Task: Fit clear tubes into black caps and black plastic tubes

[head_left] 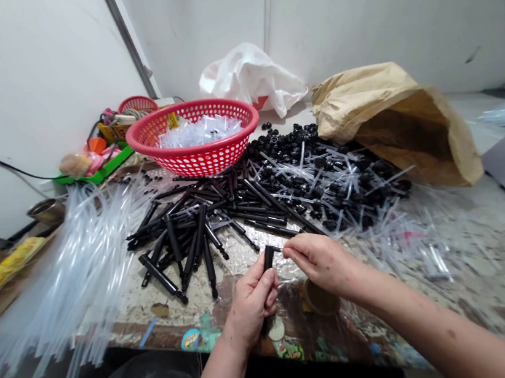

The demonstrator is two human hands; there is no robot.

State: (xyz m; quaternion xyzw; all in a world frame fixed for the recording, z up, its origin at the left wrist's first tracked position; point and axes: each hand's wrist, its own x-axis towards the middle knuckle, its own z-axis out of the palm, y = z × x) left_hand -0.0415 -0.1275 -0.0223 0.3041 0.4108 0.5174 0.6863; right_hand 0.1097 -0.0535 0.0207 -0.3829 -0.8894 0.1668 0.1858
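My left hand (pixel 253 294) is wrapped round a black plastic tube (pixel 268 257), held upright near the table's front edge, its lower part hidden by the fingers. From its top a short thin dark piece points right. My right hand (pixel 320 262) pinches at the end of that piece; what lies between the fingertips is hidden. Just beyond the hands lies a heap of black plastic tubes (pixel 201 239). Behind and right of it spreads a pile of black caps with thin clear tubes (pixel 326 179).
A red perforated basket (pixel 197 159) holds small clear pieces. Long clear tubes (pixel 67 269) overhang the table's left front edge. An open brown paper bag (pixel 366 99) lies at the back right, beside a white plastic bag (pixel 249 78). A round jar-like thing (pixel 321 297) stands below my right hand.
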